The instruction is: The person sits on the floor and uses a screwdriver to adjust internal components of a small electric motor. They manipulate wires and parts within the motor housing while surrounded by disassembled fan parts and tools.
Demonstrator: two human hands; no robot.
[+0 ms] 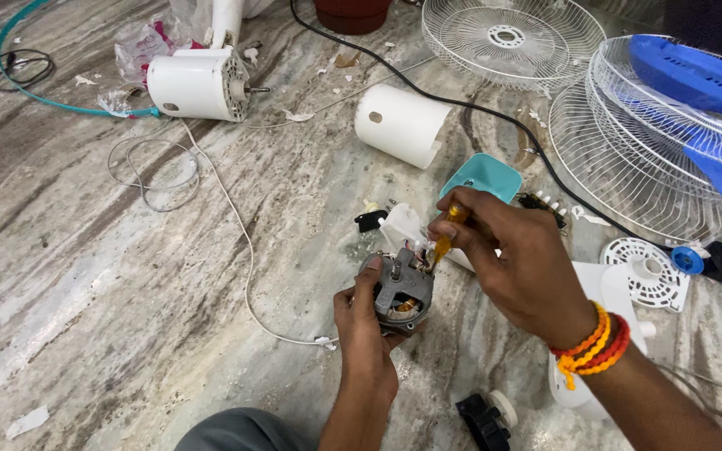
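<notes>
My left hand (361, 321) grips a small grey fan motor (403, 292) from below, thumb on its left side; copper windings show through its casing. My right hand (511, 263), with orange and red bead bands on the wrist, holds a yellow-handled screwdriver (446, 238) whose tip points down onto the top right of the motor. Both hands are over the marble floor in the middle of the view.
Around lie a white motor housing (198, 83), a white cylindrical cover (400, 125), a teal dish (484, 177), white fan grilles (511, 38), a grille with blue blades (687, 125), a white vented cap (649, 271), a black cable (461, 104), a white wire (240, 225) and a black part (482, 422).
</notes>
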